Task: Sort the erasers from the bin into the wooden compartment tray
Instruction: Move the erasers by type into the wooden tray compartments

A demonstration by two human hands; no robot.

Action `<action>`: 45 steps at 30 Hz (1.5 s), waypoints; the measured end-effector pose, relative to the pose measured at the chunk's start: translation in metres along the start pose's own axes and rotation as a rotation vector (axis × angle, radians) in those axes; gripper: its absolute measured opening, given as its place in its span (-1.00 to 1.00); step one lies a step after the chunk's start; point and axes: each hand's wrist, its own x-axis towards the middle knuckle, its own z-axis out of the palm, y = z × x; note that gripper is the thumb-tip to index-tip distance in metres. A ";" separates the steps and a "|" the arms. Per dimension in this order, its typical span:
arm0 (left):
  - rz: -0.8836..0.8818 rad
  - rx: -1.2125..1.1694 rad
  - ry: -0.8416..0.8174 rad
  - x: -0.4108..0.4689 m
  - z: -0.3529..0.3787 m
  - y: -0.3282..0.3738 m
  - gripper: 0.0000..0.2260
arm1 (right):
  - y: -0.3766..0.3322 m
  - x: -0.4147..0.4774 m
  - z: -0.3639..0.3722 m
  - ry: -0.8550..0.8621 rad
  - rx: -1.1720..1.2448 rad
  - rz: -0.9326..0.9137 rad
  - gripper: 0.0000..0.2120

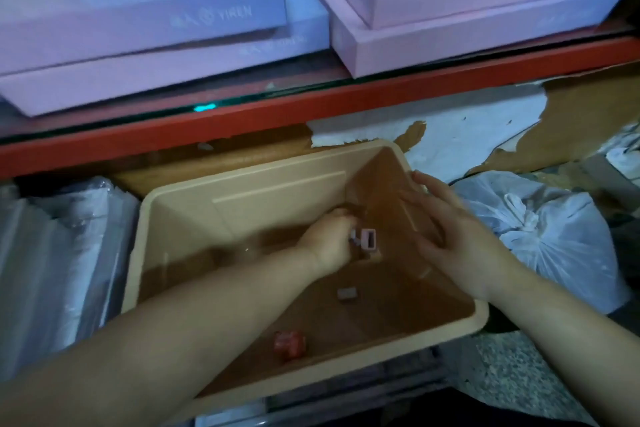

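Erasers lie loose in a beige plastic bin [242,184], seen from above. The left hand [329,243] reaches deep into the bin, its fingers curled round a small pink eraser [369,238], which sticks out just past the fingertips. The picture is blurred there, so the exact pinch is hard to make out.

Nearer the person than that grip, a grey eraser [347,295] lies alone on the bin floor. Nearer still and a little to the left of the grip, a red eraser [290,341] lies close to the near wall, beside the left forearm. Neither one touches a hand.

To the right of the grip, the right hand [453,229] lies flat against the bin's right wall. Its fingers are straight and spread and hold nothing, and their tips reach up to the rim.

Beyond the right hand, outside the bin, sits a knotted white plastic bag [540,229]. Away from the person, past the grip, a red shelf edge [311,111] runs across the view, with flat pink boxes [450,10] stacked on the shelf. To the left of the bin stand clear plastic-wrapped packs [62,253].
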 end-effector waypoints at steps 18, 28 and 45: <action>0.090 0.250 0.512 -0.249 -0.245 0.067 -0.62 | -0.184 -0.031 0.002 0.226 -0.386 -0.425 -0.65; -0.192 0.237 0.893 -0.379 -0.333 -0.016 -0.65 | -0.369 -0.031 0.087 -0.204 0.041 -0.635 -0.48; -0.423 0.086 0.869 -0.334 -0.376 -0.086 -0.73 | -0.390 -0.027 0.108 -0.258 -0.089 -0.538 -0.59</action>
